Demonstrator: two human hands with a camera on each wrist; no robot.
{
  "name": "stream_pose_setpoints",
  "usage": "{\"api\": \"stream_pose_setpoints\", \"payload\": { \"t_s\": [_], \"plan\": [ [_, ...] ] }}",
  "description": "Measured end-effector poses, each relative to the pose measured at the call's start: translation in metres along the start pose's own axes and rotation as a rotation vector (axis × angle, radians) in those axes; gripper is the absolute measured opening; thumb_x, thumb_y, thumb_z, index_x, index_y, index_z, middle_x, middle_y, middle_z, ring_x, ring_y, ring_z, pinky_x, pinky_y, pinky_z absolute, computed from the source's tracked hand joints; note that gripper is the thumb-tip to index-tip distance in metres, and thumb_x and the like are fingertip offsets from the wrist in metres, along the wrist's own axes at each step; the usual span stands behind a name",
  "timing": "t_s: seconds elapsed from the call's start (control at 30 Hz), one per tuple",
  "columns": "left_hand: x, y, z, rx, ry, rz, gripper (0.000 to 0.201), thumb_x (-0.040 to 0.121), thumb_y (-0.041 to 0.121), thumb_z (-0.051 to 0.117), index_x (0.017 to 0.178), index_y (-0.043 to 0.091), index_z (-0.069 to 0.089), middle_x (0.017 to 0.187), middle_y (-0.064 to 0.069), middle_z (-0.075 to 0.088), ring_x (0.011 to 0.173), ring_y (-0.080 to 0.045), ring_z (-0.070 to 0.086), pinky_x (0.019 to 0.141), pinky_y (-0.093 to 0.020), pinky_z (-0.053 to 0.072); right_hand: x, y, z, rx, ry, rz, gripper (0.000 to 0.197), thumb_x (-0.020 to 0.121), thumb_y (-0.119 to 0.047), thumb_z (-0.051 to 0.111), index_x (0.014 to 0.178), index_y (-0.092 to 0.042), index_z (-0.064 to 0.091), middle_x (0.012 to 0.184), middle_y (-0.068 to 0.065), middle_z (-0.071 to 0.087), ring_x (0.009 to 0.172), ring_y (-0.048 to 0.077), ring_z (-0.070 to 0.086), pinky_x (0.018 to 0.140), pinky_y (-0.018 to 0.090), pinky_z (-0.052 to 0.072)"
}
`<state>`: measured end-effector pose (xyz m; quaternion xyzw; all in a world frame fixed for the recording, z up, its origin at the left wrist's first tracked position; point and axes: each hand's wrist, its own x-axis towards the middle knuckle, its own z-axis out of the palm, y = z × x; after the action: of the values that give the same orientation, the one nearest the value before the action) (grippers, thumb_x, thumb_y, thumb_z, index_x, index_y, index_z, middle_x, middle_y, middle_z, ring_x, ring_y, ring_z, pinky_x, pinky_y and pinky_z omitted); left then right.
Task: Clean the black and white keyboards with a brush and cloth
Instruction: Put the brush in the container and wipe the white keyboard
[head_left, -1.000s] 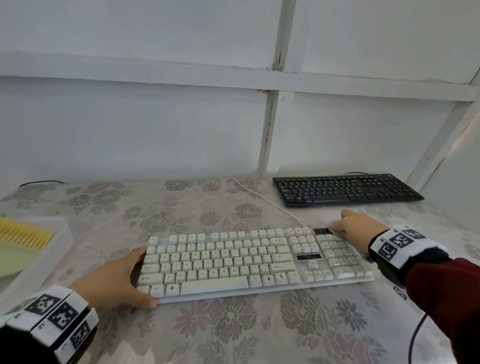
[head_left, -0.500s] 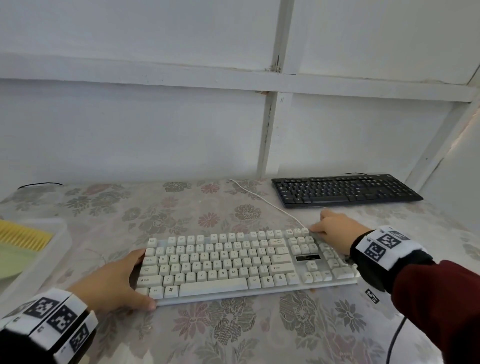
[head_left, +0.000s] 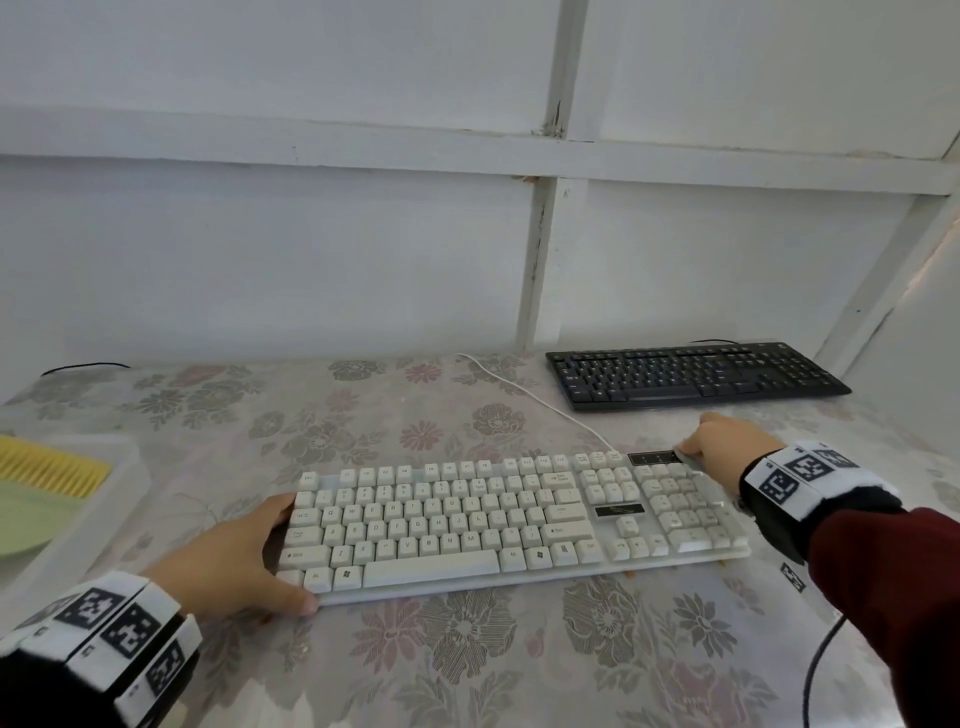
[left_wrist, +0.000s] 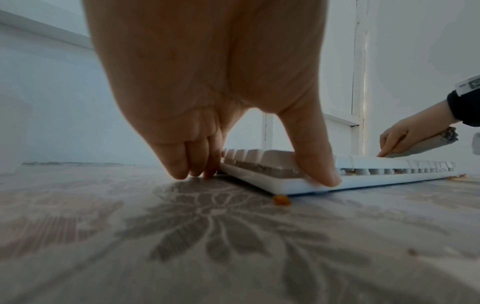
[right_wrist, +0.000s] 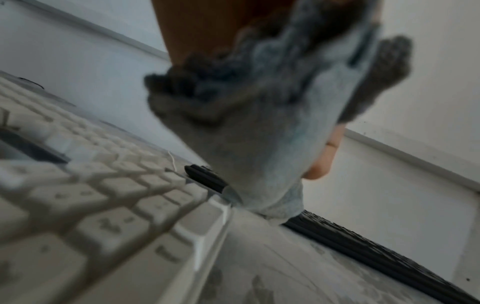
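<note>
White keyboard (head_left: 514, 525) lies flat near the front edge of the floral surface (head_left: 467, 665). Left hand (head_left: 228, 561) clasps its left end — thumb on the front rim, fingers curled behind. Right hand (head_left: 727, 452) grips a folded grey cloth (right_wrist: 259, 144), pressed on the far-right corner. Black keyboard (head_left: 696, 374) sits at the back right corner; brush (head_left: 49, 473) in a tray (head_left: 98, 525) at the left edge.

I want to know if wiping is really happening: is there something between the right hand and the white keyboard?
Only the cloth itself. The right hand holds it bunched and presses it on the far right corner of the white keyboard. Nothing else visible is in the way. The left hand grips the keyboard's left end.
</note>
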<state>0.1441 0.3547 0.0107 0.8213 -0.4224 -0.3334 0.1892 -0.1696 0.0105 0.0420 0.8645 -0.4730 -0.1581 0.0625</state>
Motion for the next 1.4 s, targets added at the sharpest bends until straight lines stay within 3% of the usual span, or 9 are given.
{"api": "stream_pose_setpoints", "payload": {
  "t_s": [0.3, 0.5, 0.63, 0.8, 0.93, 1.03, 1.23, 1.33, 1.4],
  "plan": [
    [0.001, 0.0, -0.001, 0.029, 0.0, -0.007, 0.131, 0.027, 0.066, 0.075, 0.142, 0.034, 0.02, 0.12, 0.025, 0.045, 0.111, -0.001, 0.047, 0.085, -0.014, 0.036, -0.007, -0.024, -0.001, 0.022, 0.021, -0.175, 0.033, 0.101, -0.031, 0.038, 0.124, -0.026, 0.061, 0.097, 0.001, 0.039, 0.084, 0.021, 0.049, 0.074, 0.022, 0.036],
    [0.004, -0.003, 0.002, 0.048, 0.027, -0.034, 0.117, 0.05, 0.046, 0.087, 0.144, 0.032, 0.018, 0.121, 0.022, 0.043, 0.11, -0.002, 0.045, 0.086, -0.015, 0.034, -0.002, -0.001, -0.007, -0.125, -0.025, -0.008, 0.034, 0.1, -0.028, 0.04, 0.121, -0.008, 0.059, 0.122, 0.006, 0.053, 0.098, 0.023, 0.056, 0.094, 0.028, 0.044],
    [0.004, -0.004, 0.002, 0.045, 0.027, -0.033, 0.113, 0.055, 0.042, 0.087, 0.144, 0.031, 0.018, 0.124, 0.023, 0.044, 0.109, 0.0, 0.044, 0.085, -0.014, 0.033, -0.005, -0.006, -0.026, -0.06, 0.082, 0.064, 0.02, 0.096, -0.014, 0.045, 0.082, -0.018, 0.058, 0.09, 0.001, 0.043, 0.078, 0.018, 0.052, 0.075, 0.026, 0.041],
    [0.003, -0.001, 0.0, 0.081, 0.013, -0.035, 0.12, 0.049, 0.049, 0.086, 0.145, 0.029, 0.016, 0.139, 0.017, 0.041, 0.113, -0.002, 0.043, 0.098, -0.018, 0.034, -0.024, -0.101, -0.059, 0.21, 0.153, -0.372, 0.023, 0.097, -0.033, 0.047, 0.101, -0.019, 0.065, 0.096, -0.001, 0.047, 0.084, 0.017, 0.055, 0.075, 0.022, 0.048],
    [0.003, -0.001, 0.0, 0.093, 0.021, -0.059, 0.118, 0.054, 0.046, 0.085, 0.146, 0.028, 0.013, 0.144, 0.016, 0.037, 0.125, -0.005, 0.041, 0.103, -0.021, 0.032, -0.053, -0.205, -0.079, 0.302, 0.153, -0.692, 0.025, 0.098, -0.021, 0.044, 0.094, -0.001, 0.06, 0.091, -0.001, 0.043, 0.075, 0.016, 0.049, 0.066, 0.017, 0.041],
    [0.004, -0.001, -0.001, 0.099, 0.016, -0.059, 0.116, 0.054, 0.045, 0.086, 0.145, 0.027, 0.015, 0.141, 0.015, 0.041, 0.117, -0.004, 0.043, 0.101, -0.02, 0.034, -0.06, -0.265, -0.086, 0.289, 0.125, -0.773, 0.022, 0.093, -0.004, 0.046, 0.072, -0.008, 0.049, 0.088, 0.0, 0.034, 0.075, 0.022, 0.042, 0.064, 0.027, 0.035],
    [0.003, 0.003, -0.001, 0.129, 0.021, -0.069, 0.102, 0.061, 0.041, 0.084, 0.141, 0.028, 0.021, 0.125, 0.014, 0.051, 0.103, -0.005, 0.047, 0.092, -0.018, 0.039, -0.068, -0.304, -0.079, 0.178, 0.104, -0.814, 0.028, 0.089, 0.002, 0.045, 0.066, -0.014, 0.038, 0.09, 0.004, 0.029, 0.069, 0.02, 0.03, 0.068, 0.033, 0.023],
    [0.004, 0.001, -0.001, 0.127, 0.022, -0.068, 0.102, 0.059, 0.043, 0.084, 0.139, 0.029, 0.023, 0.114, 0.017, 0.051, 0.101, -0.005, 0.05, 0.089, -0.019, 0.041, -0.071, -0.308, -0.075, 0.197, 0.062, -0.817, 0.013, 0.093, -0.003, 0.044, 0.085, -0.013, 0.041, 0.08, -0.001, 0.028, 0.078, 0.021, 0.031, 0.069, 0.033, 0.028],
    [0.004, 0.0, -0.001, 0.13, 0.018, -0.073, 0.105, 0.059, 0.043, 0.084, 0.141, 0.028, 0.021, 0.121, 0.014, 0.053, 0.103, -0.006, 0.051, 0.091, -0.02, 0.042, -0.074, -0.309, -0.074, 0.103, 0.114, -0.839, 0.011, 0.094, -0.002, 0.043, 0.089, -0.011, 0.047, 0.098, 0.007, 0.037, 0.089, 0.027, 0.038, 0.074, 0.033, 0.027]
  ]
}}
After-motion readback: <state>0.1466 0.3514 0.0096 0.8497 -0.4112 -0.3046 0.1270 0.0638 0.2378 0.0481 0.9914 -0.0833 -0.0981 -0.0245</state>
